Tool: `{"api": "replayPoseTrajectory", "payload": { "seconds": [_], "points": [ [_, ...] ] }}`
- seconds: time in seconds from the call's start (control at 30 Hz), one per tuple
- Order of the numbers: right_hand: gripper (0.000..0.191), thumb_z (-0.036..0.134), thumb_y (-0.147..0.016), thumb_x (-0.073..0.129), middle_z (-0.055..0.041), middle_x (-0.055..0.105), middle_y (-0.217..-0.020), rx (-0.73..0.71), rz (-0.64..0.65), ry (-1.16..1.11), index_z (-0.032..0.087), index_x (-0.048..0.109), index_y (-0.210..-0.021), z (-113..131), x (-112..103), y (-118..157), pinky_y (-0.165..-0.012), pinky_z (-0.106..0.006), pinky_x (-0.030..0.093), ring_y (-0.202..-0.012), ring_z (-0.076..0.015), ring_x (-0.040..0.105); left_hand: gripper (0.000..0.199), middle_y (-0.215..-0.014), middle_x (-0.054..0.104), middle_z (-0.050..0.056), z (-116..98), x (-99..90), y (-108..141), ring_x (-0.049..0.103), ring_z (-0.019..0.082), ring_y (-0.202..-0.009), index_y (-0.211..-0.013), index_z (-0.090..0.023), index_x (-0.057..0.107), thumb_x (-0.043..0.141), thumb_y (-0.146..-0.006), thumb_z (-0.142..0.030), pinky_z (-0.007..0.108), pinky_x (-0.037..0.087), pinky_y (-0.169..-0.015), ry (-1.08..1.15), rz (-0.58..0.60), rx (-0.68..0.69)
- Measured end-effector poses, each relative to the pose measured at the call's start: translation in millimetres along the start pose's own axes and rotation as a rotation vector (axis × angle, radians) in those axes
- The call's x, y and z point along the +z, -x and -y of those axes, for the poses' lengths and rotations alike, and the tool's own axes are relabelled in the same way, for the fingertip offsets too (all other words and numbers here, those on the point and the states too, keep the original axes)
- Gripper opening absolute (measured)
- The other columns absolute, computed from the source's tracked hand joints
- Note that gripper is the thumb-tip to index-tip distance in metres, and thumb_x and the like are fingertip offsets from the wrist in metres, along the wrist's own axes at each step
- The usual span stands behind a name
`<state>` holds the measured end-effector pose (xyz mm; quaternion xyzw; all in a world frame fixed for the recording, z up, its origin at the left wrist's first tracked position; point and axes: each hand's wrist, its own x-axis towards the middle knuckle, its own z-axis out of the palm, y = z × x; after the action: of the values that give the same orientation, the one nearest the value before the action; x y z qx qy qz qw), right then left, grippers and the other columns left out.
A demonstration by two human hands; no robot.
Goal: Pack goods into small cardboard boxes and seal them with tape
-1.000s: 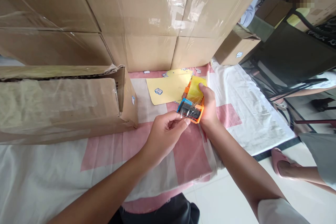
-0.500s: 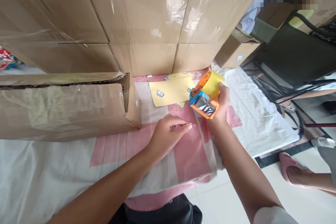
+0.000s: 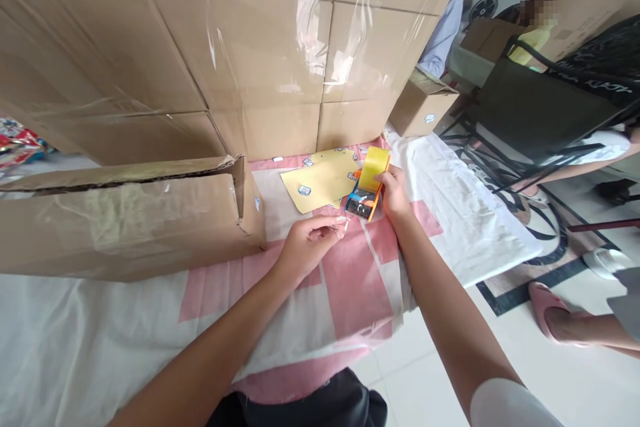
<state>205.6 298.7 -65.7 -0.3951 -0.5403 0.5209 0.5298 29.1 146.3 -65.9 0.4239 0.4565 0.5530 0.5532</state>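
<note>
My right hand (image 3: 395,193) is wrapped around the side of an orange and blue tape dispenser (image 3: 361,203) with a yellow tape roll (image 3: 375,169). Just left of the dispenser, my left hand (image 3: 314,237) has its thumb and fingers pinched together; something small and whitish shows at the fingertips, too small to make out. Behind both hands a pale yellow sheet (image 3: 315,180) with small blue and white stickers lies on the pink and white cloth (image 3: 355,280).
Taped cardboard boxes (image 3: 260,47) are stacked behind the sheet. A long carton (image 3: 120,220) lies at left, a smaller box (image 3: 423,103) stands at back right. Beyond are a black chair (image 3: 535,93) and other people's legs and a pink shoe (image 3: 545,313).
The view has shifted. My right hand has turned the dispenser more upright and brought it lower, nearer my left hand, whose pinch persists.
</note>
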Motion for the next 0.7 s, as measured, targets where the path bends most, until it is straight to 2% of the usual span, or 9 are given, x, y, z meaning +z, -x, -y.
{"api": "replayPoseTrajectory", "payload": {
  "seconds": [0.1, 0.17, 0.33, 0.4, 0.43, 0.5, 0.57, 0.63, 0.7],
  "points": [
    [0.013, 0.033, -0.066, 0.062, -0.003, 0.071, -0.074, 0.021, 0.078, 0.103, 0.021, 0.063, -0.07, 12, -9, 0, -0.071, -0.036, 0.055, -0.07, -0.0217, 0.067, 0.026, -0.114, 0.075, 0.011, 2, -2.9, -1, 0.069, 0.024, -0.105, -0.094, -0.017, 0.079, 0.081, -0.074, -0.032, 0.036, 0.056, -0.092, 0.028, -0.021, 0.05],
    [0.013, 0.032, -0.067, 0.063, -0.0033, 0.071, -0.073, 0.069, 0.104, 0.205, 0.02, 0.065, -0.069, 23, -16, 0, -0.069, -0.035, 0.053, -0.069, -0.0212, 0.065, 0.028, -0.119, 0.074, 0.011, 2, -5.5, -2, 0.069, 0.023, -0.103, -0.096, -0.017, 0.079, 0.081, -0.073, -0.031, 0.034, 0.056, -0.09, 0.006, -0.042, 0.053],
    [0.019, 0.034, -0.066, 0.074, -0.0044, 0.071, -0.074, 0.126, 0.139, 0.457, 0.017, 0.069, -0.072, 44, -29, 4, -0.062, -0.03, 0.046, -0.069, -0.0204, 0.061, 0.031, -0.1, 0.075, 0.008, -3, -10.2, -5, 0.066, 0.017, -0.086, -0.102, -0.016, 0.079, 0.078, -0.072, -0.027, 0.029, 0.054, -0.078, -0.094, -0.065, 0.089],
    [0.024, 0.039, -0.067, 0.075, -0.0012, 0.063, -0.062, 0.087, 0.057, 0.593, 0.019, 0.063, -0.064, 49, -30, 7, -0.055, -0.028, 0.038, -0.06, -0.0164, 0.053, 0.031, -0.098, 0.075, 0.007, -4, -11.1, -6, 0.066, 0.017, -0.087, -0.102, -0.016, 0.078, 0.077, -0.072, -0.027, 0.029, 0.053, -0.08, -0.093, -0.078, 0.118],
    [0.029, 0.041, -0.07, 0.074, 0.001, 0.056, -0.056, 0.035, -0.026, 0.665, 0.02, 0.057, -0.058, 50, -29, 9, -0.052, -0.028, 0.033, -0.056, -0.0144, 0.047, 0.031, -0.099, 0.074, 0.007, -5, -11.3, -7, 0.066, 0.017, -0.089, -0.102, -0.016, 0.078, 0.077, -0.073, -0.027, 0.029, 0.053, -0.082, -0.092, -0.084, 0.127],
    [0.04, 0.04, -0.076, 0.069, 0.0044, 0.039, -0.05, -0.132, -0.22, 0.739, 0.023, 0.042, -0.052, 54, -24, 16, -0.05, -0.028, 0.025, -0.053, -0.012, 0.035, 0.03, -0.101, 0.074, 0.008, -5, -11.9, -7, 0.066, 0.018, -0.091, -0.101, -0.016, 0.078, 0.077, -0.073, -0.027, 0.03, 0.053, -0.084, -0.093, -0.093, 0.141],
    [0.044, 0.038, -0.083, 0.063, 0.0051, 0.03, -0.051, -0.311, -0.28, 0.675, 0.023, 0.035, -0.053, 56, -13, 24, -0.051, -0.029, 0.023, -0.052, -0.0115, 0.029, 0.029, -0.103, 0.074, 0.008, -6, -12.6, -7, 0.066, 0.017, -0.091, -0.101, -0.016, 0.077, 0.076, -0.074, -0.025, 0.03, 0.053, -0.085, -0.104, -0.099, 0.16],
    [0.045, 0.04, -0.089, 0.059, 0.0045, 0.031, -0.052, -0.412, -0.14, 0.585, 0.023, 0.036, -0.054, 57, 0, 34, -0.051, -0.029, 0.024, -0.051, -0.0114, 0.029, 0.029, -0.102, 0.072, 0.007, -8, -13.5, -7, 0.064, 0.015, -0.086, -0.103, -0.016, 0.077, 0.074, -0.076, -0.024, 0.029, 0.052, -0.081, -0.129, -0.095, 0.193],
    [0.042, 0.041, -0.091, 0.059, 0.0033, 0.041, -0.053, -0.423, 0.115, 0.564, 0.021, 0.046, -0.056, 55, 16, 44, -0.051, -0.029, 0.028, -0.051, -0.0115, 0.036, 0.028, -0.101, 0.07, 0.007, -9, -14.5, -7, 0.062, 0.013, -0.079, -0.104, -0.017, 0.077, 0.073, -0.078, -0.024, 0.028, 0.051, -0.075, -0.16, -0.084, 0.236]
  ]
}}
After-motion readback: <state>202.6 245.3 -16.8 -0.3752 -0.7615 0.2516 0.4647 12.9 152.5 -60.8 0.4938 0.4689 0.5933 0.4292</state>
